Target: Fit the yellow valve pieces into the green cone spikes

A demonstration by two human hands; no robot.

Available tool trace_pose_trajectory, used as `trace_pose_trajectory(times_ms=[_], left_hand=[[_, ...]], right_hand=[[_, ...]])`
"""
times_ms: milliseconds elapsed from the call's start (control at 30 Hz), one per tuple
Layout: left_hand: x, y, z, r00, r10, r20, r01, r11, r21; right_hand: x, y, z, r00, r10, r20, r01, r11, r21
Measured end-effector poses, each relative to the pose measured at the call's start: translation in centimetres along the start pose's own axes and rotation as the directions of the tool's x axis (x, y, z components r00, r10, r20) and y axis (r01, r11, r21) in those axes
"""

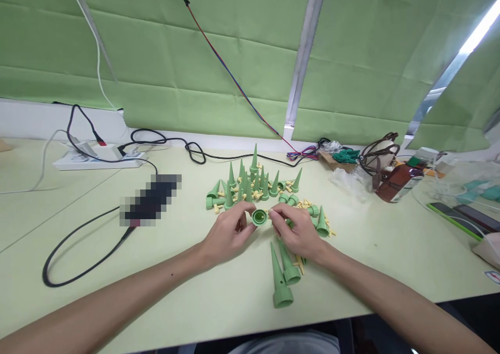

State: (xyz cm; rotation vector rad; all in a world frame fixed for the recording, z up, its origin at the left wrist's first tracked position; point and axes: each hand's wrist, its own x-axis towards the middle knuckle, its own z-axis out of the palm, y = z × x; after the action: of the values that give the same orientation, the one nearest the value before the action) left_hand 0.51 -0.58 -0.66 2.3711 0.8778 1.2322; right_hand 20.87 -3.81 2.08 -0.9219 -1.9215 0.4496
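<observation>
Between the two hands: green cone (260,218), held above the table (187,302), wide end turned toward the wearer.
Left hand (230,229): thumb and forefinger gripping the green cone at its rim. Narrow hold; a sideways push could roll the cone in the fingers.
Right hand (295,229): fingertips drawn together at the rim of the cone. Whether they pinch a small yellow part cannot be told from this angle. Poor alignment would probably make any small part slip and drop.
Standing cones (254,161): grouped just beyond the hands, points up. A forward knuckle could topple one into its neighbours.
Yellow pegs (255,195): scattered among and beside the cones. Small and loose; a brushing hand could scatter them or carry one off unnoticed.
Two lying cones (282,291): on their sides on the near side of the hands. A lowered right wrist could set them rolling toward the table's front edge.
Peg by the wrist (300,265): close to the right hand and partly hidden; liable to be swept aside.
Black cable (45,270): looped near the left forearm (148,281). A wide elbow movement could snag it and drag the blurred dark object (150,200) attached.
</observation>
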Motion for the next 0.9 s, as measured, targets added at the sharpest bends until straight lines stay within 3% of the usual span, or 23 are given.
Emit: trace_pose_trajectory(times_ms=[100, 467, 633, 900], left_hand=[[0.01, -0.01, 0.01, 0.997, -0.070, 0.012, 0.070, 0.998, 0.002], [0.51, 0.31, -0.14, 0.999, -0.016, 0.050, 0.014, 0.999, 0.038], [0.45, 0.07, -0.24, 0.994, 0.018, 0.111, -0.015, 1.000, -0.027], [0.49, 0.11, -0.91, 0.981, -0.025, 0.190, 0.052, 0.989, -0.137]], right_hand=[[-0.04, 0.04, 0.06, 1.000, -0.006, -0.004, 0.006, 1.000, 0.009], [-0.04, 0.37, 0.21, 0.997, -0.062, -0.037, 0.063, 0.998, 0.012], [0.03, 0.33, 0.15, 0.996, -0.080, -0.045, 0.081, 0.997, 0.021], [-0.03, 0.28, 0.13, 0.996, -0.082, -0.042, 0.083, 0.996, 0.022]])
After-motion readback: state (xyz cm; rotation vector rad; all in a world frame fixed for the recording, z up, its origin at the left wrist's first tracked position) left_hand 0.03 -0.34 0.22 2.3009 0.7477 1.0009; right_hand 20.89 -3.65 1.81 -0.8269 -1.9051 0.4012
